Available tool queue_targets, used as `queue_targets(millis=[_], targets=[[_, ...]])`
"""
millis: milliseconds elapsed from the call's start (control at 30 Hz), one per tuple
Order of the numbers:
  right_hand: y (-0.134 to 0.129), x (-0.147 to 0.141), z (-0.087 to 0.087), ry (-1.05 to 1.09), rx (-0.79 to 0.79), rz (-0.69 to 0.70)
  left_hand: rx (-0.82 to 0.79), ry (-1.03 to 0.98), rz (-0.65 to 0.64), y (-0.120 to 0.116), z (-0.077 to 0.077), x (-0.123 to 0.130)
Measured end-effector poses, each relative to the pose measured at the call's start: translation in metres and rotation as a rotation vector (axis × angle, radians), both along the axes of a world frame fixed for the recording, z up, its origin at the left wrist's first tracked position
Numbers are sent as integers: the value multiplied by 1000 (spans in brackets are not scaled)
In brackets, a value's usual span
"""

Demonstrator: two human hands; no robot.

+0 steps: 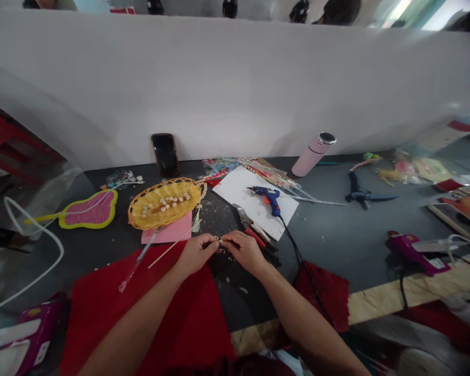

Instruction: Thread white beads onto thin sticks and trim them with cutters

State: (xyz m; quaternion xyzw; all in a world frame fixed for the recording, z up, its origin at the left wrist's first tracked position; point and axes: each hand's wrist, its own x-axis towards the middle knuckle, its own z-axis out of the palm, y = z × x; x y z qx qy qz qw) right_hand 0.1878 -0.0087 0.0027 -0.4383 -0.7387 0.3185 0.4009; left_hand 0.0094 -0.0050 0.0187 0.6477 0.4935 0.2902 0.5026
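In front of me my left hand [196,253] and my right hand [246,251] meet, fingertips pinched together. Between them is a small pale piece [220,241], too small to make out its kind. Beneath the fingers lie several tiny pale bits [229,256] on the dark table. To the left, a thin pale stick [174,244] lies slanted across a red cloth [180,308]. A yellow wicker basket [162,216] holds several small whitish pieces [175,200]. Close to my right hand are red-handled pliers [257,234].
A blue glue gun [272,198] rests on white paper [235,188], its cord running toward me on the right. A pink bottle [311,156] and a phone [165,155] stand by the white partition [235,89]. A purple device [417,253] lies far right.
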Motion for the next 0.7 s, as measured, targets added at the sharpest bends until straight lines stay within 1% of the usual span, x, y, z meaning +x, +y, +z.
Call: queue_targets(millis=[233, 533, 700], targets=[[0, 0, 2, 29, -4, 12, 27, 13, 0, 1, -6, -1], [0, -1, 0, 40, -23, 7, 15, 7, 9, 0, -4, -2], [0, 0, -1, 4, -1, 11, 35, 22, 21, 0, -8, -1]])
